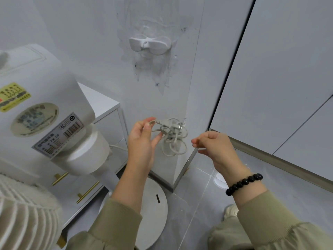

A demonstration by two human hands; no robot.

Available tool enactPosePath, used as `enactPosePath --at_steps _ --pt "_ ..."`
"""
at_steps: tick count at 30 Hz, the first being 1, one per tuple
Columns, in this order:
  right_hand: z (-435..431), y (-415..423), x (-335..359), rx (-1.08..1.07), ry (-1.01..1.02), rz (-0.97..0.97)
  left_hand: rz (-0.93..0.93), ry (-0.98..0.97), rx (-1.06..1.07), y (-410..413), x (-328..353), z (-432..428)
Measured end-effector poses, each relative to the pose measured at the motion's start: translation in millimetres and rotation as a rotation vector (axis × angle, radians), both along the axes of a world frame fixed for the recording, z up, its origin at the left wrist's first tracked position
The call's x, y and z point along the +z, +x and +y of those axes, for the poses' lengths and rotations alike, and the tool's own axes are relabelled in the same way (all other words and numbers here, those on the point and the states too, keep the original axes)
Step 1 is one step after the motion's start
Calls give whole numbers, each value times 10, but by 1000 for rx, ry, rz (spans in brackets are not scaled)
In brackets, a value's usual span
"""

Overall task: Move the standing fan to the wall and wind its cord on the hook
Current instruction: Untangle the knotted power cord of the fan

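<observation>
The white standing fan [45, 109] fills the left of the view, its motor housing close to me and its round base [153, 204] on the floor by the wall corner. My left hand [142, 141] pinches the grey cord [173, 141] near its plug [169, 126], and loose loops hang below. My right hand [214, 145] hovers to the right of the loops with curled fingers; whether it pinches a strand I cannot tell. A white sunglasses-shaped hook [149, 43] is stuck on the wall above, with nothing on it.
A white drawer cabinet [106, 109] with brass handles stands behind the fan. White cupboard doors [279, 78] fill the right side. The floor is grey tile [201, 186], and my shoe [230, 212] shows at lower right.
</observation>
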State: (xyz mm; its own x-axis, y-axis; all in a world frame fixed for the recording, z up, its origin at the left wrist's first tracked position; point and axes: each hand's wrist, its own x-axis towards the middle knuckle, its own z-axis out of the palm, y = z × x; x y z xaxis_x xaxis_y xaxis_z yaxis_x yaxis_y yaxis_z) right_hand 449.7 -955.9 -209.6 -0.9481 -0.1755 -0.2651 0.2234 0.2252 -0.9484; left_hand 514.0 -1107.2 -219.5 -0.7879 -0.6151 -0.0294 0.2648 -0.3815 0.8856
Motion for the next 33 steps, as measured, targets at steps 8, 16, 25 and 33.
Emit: enactPosePath --at_steps 8,16,25,33 --pt "28 3 23 364 -194 -99 -17 34 -210 16 14 12" --pt "-1 22 0 438 -200 -251 118 126 -460 71 34 -20" --pt "-1 84 94 418 8 112 110 21 -513 99 36 -114" --pt "-28 125 100 338 208 122 -284 -557 -456 193 150 -183"
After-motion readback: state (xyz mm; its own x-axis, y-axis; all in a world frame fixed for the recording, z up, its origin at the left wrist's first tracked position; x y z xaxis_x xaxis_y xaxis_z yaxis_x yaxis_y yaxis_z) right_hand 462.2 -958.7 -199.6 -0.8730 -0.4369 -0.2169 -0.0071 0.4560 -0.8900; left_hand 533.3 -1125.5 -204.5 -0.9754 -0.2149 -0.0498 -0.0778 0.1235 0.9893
